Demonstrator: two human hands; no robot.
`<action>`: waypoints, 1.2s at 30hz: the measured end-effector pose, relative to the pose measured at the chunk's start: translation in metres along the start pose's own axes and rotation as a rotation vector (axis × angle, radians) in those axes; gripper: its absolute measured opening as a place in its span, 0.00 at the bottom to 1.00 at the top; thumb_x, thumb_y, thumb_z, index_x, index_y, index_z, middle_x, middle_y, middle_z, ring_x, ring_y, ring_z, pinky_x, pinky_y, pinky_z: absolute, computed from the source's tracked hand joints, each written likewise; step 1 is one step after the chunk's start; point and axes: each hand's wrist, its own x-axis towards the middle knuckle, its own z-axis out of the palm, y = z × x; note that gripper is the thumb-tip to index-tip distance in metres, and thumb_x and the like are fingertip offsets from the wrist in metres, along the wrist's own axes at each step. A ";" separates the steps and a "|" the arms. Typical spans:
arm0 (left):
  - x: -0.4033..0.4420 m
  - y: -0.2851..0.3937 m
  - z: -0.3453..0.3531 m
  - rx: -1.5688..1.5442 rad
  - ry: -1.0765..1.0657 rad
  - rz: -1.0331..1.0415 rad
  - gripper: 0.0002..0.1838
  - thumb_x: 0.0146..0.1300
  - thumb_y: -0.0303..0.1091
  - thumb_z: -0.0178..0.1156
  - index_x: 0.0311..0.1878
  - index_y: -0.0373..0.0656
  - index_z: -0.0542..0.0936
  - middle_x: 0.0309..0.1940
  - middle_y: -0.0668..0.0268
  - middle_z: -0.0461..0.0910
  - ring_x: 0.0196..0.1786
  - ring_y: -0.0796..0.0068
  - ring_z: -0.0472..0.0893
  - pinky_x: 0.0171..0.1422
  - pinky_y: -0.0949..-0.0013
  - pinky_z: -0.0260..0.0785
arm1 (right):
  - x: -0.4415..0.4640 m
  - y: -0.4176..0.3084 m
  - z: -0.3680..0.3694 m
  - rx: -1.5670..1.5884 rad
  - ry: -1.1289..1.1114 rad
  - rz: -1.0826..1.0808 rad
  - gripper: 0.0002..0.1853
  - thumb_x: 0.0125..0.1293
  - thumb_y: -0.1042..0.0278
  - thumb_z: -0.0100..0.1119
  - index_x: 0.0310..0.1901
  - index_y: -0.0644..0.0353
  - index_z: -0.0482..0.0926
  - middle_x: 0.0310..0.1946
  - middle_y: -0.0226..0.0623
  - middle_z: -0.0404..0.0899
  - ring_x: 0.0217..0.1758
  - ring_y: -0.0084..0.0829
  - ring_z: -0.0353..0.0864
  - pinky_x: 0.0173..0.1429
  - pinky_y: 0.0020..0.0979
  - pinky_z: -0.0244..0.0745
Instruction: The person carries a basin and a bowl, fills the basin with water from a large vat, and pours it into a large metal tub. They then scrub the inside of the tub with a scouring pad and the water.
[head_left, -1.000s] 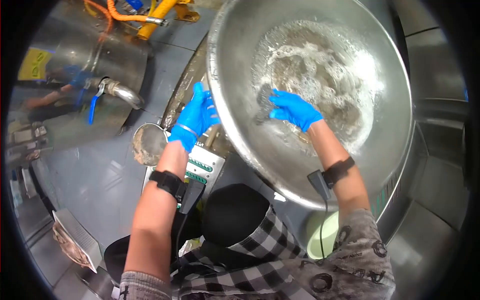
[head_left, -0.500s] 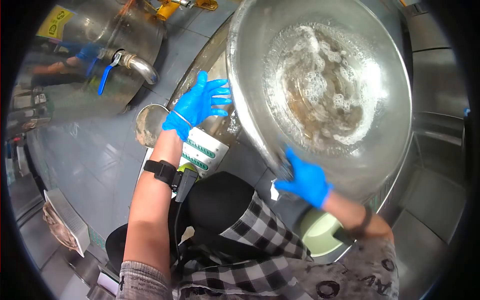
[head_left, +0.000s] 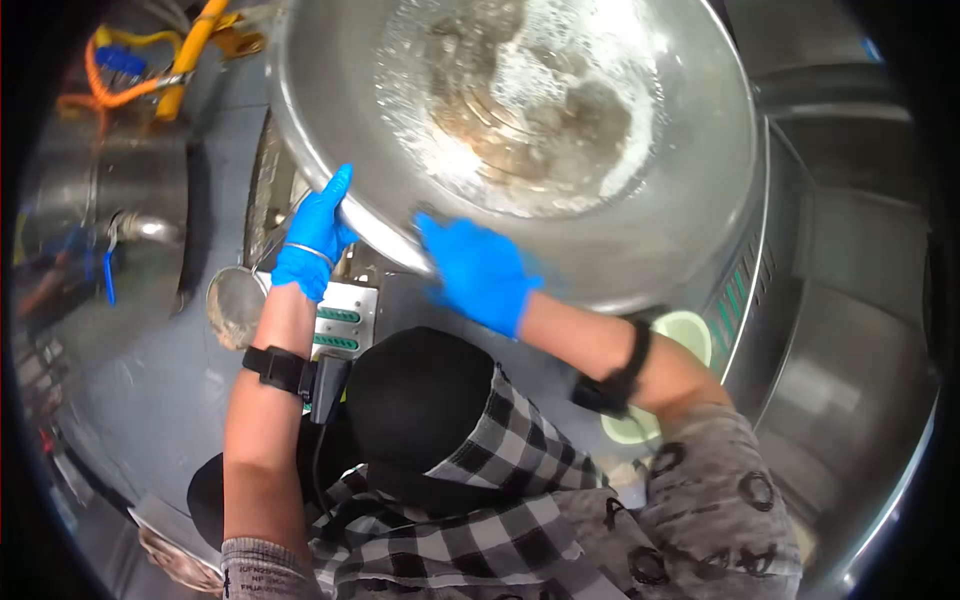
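A large metal basin (head_left: pixel 690 130) is tilted in front of me, with cloudy, foamy water (head_left: pixel 520 110) swirling inside it. My left hand (head_left: pixel 322 232), in a blue glove, is closed around its near left rim, thumb on top and the other fingers hidden below. At the near edge of the basin, my right hand (head_left: pixel 478 272), also gloved in blue, is smeared by motion. A small dark patch shows by its fingertips, too blurred to name.
A round strainer (head_left: pixel 236 305) lies on the floor at the left, near a slotted metal grate (head_left: pixel 345 318). Light green tubs (head_left: pixel 684 336) stand beneath my right arm. A steel vessel with a blue-handled valve (head_left: pixel 110 275) and an orange hose (head_left: pixel 125 98) are at the left.
My left hand was open beside the basin and has taken hold of its rim. My right hand has moved left along the near edge. The view has shifted, and the water has sloshed.
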 end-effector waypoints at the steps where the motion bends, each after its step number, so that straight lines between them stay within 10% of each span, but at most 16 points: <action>1: 0.017 -0.002 -0.008 0.018 -0.014 -0.005 0.24 0.54 0.40 0.55 0.51 0.38 0.65 0.45 0.58 0.70 0.44 0.65 0.74 0.43 0.60 0.71 | 0.020 -0.004 0.004 0.031 0.049 -0.007 0.33 0.40 0.63 0.61 0.51 0.61 0.61 0.30 0.47 0.70 0.32 0.44 0.71 0.33 0.40 0.69; 3: 0.059 0.010 -0.020 0.171 0.306 0.089 0.25 0.52 0.41 0.57 0.50 0.38 0.66 0.42 0.58 0.71 0.41 0.65 0.74 0.41 0.62 0.70 | 0.029 0.004 0.001 0.067 0.129 0.000 0.32 0.39 0.63 0.61 0.49 0.62 0.62 0.30 0.47 0.70 0.32 0.44 0.71 0.33 0.40 0.68; 8: 0.107 0.076 -0.018 0.200 0.095 0.170 0.25 0.51 0.41 0.58 0.49 0.37 0.66 0.40 0.57 0.72 0.41 0.65 0.74 0.46 0.65 0.68 | -0.077 0.103 -0.019 -0.155 0.038 0.160 0.28 0.37 0.67 0.63 0.47 0.46 0.69 0.23 0.42 0.71 0.26 0.41 0.72 0.29 0.39 0.67; 9: 0.111 0.079 -0.018 0.203 0.087 0.169 0.25 0.51 0.41 0.58 0.49 0.37 0.66 0.40 0.57 0.72 0.41 0.65 0.74 0.46 0.65 0.68 | -0.094 0.115 -0.044 -0.233 0.145 0.166 0.12 0.58 0.58 0.43 0.31 0.51 0.77 0.16 0.42 0.72 0.20 0.40 0.73 0.29 0.39 0.68; 10: 0.111 0.085 -0.014 0.223 0.052 0.161 0.25 0.51 0.41 0.57 0.49 0.37 0.66 0.41 0.57 0.72 0.42 0.65 0.74 0.47 0.66 0.67 | -0.120 0.139 -0.056 -0.535 0.214 0.125 0.09 0.56 0.61 0.47 0.34 0.50 0.76 0.18 0.42 0.72 0.20 0.41 0.72 0.27 0.40 0.67; 19: 0.049 0.007 0.033 0.009 0.033 0.119 0.24 0.53 0.39 0.56 0.52 0.41 0.64 0.46 0.60 0.69 0.47 0.64 0.71 0.50 0.60 0.66 | -0.105 0.160 -0.050 -0.439 0.304 -0.032 0.25 0.39 0.79 0.53 0.45 0.50 0.72 0.19 0.41 0.67 0.23 0.42 0.68 0.24 0.40 0.62; 24: 0.036 -0.026 0.066 -0.003 0.009 0.146 0.23 0.54 0.37 0.55 0.52 0.40 0.64 0.46 0.59 0.69 0.47 0.63 0.71 0.48 0.60 0.68 | 0.012 0.097 0.003 -0.109 0.712 -0.228 0.21 0.44 0.75 0.50 0.45 0.53 0.71 0.19 0.42 0.68 0.23 0.42 0.69 0.25 0.40 0.64; 36: 0.094 0.057 0.001 0.175 -0.006 0.275 0.23 0.55 0.37 0.53 0.52 0.37 0.64 0.48 0.57 0.68 0.49 0.61 0.69 0.52 0.59 0.64 | -0.107 0.222 -0.080 -0.567 0.418 0.180 0.12 0.51 0.72 0.49 0.39 0.50 0.75 0.24 0.43 0.71 0.26 0.42 0.70 0.30 0.39 0.66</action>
